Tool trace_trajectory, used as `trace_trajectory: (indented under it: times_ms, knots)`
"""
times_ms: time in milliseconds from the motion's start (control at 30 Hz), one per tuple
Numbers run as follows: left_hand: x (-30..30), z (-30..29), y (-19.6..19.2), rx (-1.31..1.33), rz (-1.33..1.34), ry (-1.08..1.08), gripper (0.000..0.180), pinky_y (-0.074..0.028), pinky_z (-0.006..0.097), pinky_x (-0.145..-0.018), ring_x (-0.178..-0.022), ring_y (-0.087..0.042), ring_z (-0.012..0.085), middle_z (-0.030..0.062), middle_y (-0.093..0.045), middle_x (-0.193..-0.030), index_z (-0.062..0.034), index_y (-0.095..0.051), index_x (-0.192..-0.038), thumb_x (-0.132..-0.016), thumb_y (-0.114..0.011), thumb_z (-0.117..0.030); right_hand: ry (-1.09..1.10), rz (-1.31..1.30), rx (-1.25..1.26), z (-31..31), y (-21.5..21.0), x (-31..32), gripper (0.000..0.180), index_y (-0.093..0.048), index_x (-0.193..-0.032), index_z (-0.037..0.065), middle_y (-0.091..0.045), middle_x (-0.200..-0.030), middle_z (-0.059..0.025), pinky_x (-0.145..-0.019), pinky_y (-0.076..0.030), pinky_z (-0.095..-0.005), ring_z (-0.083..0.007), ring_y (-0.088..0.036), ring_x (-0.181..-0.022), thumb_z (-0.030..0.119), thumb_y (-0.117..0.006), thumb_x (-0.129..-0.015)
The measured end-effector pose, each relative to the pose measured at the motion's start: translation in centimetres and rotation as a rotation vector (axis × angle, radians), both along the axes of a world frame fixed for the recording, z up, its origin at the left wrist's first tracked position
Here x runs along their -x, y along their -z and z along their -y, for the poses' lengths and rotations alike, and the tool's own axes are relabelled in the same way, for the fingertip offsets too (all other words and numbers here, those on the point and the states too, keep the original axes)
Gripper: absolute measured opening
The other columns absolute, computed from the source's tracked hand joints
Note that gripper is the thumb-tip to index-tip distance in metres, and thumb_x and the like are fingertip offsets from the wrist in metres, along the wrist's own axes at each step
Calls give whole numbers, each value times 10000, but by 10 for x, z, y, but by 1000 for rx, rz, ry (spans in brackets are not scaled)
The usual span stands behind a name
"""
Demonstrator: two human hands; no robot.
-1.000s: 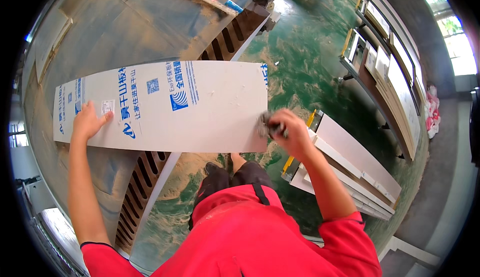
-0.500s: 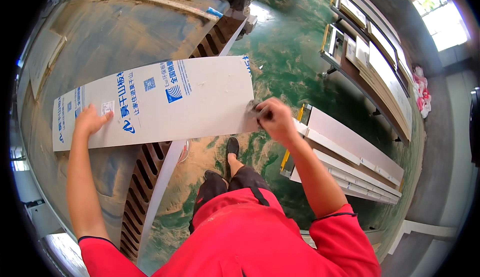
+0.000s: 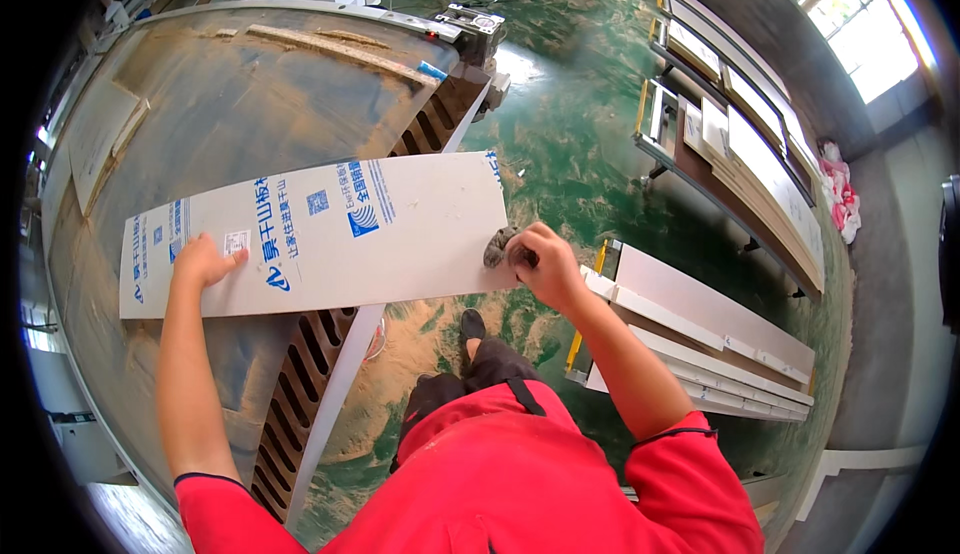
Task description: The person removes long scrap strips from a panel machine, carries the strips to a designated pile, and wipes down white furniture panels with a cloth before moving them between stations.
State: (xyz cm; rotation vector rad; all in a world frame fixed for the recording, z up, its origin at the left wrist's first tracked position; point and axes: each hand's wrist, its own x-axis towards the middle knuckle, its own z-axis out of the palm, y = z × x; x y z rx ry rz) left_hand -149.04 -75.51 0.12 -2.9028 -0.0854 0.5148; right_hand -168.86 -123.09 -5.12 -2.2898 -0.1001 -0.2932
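A long white board (image 3: 430,224) with blue printing lies across the worktable and sticks out past its right side. My left hand (image 3: 205,259) rests on the board's left part, thumb apart from the fingers, next to a small white label (image 3: 236,243). At the right end, my right hand (image 3: 548,266) pinches a crumpled grey rag (image 3: 498,247) against the board near its end edge. Part of the rag is hidden in the fingers.
The dusty worktable (image 3: 270,84) carries wood offcuts (image 3: 340,54) and a slotted brown side strip (image 3: 300,374). Stacked panels (image 3: 700,344) stand low at the right, with a loaded rack (image 3: 740,144) behind. Sawdust covers parts of the green floor (image 3: 560,144).
The view has tilted, so the scene sits lower and more background shows. The rag has shifted slightly inward over the board's right end. My left hand stays beside the label.
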Motion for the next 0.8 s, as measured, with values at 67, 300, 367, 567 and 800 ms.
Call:
trace_trajectory:
  times_ms: [67, 300, 367, 567, 800]
  knots:
    - [2, 2, -2, 21, 5, -10, 912, -461, 410, -930, -1104, -564, 380, 285, -558, -1193, 89, -501, -1192, -704, -653, -666, 71, -34, 91, 9, 6, -6, 190, -642, -890, 36, -566, -890, -144, -708, -488, -409, -368, -579, -806, -9, -649, -705]
    - [3, 8, -5, 18, -2, -32, 874, -472, 414, -909, -1087, -571, 382, 273, -542, -1208, 82, -484, -1195, -711, -681, -619, 316, -35, 176, 64, 19, -34, 154, -587, -860, 0, -551, -752, -125, -558, -465, -359, -290, -587, -649, -18, -536, -717]
    - [5, 10, -7, 16, -5, -42, 864, -474, 415, -903, -1076, -576, 383, 274, -543, -1199, 78, -486, -1187, -706, -691, -610, 298, -96, -117, 48, 12, -42, 186, -590, -896, 3, -546, -711, -102, -474, -447, -336, -224, -588, -579, -15, -501, -734]
    - [1, 10, -5, 18, -8, -49, 822, -478, 419, -889, -1062, -581, 387, 280, -544, -1188, 72, -487, -1162, -700, -716, -569, 182, -530, -320, 34, 10, -34, 208, -619, -879, 10, -602, -670, -178, -628, -473, -366, -330, -600, -634, 183, -606, -763]
    - [-5, 10, -6, 15, -32, -56, 803, -479, 426, -881, -1048, -585, 400, 295, -532, -1204, 72, -483, -1155, -687, -747, -525, 19, -543, -172, 19, -3, -38, 224, -575, -809, -17, -585, -624, -75, -538, -467, -303, -108, -550, -559, 187, -665, -833]
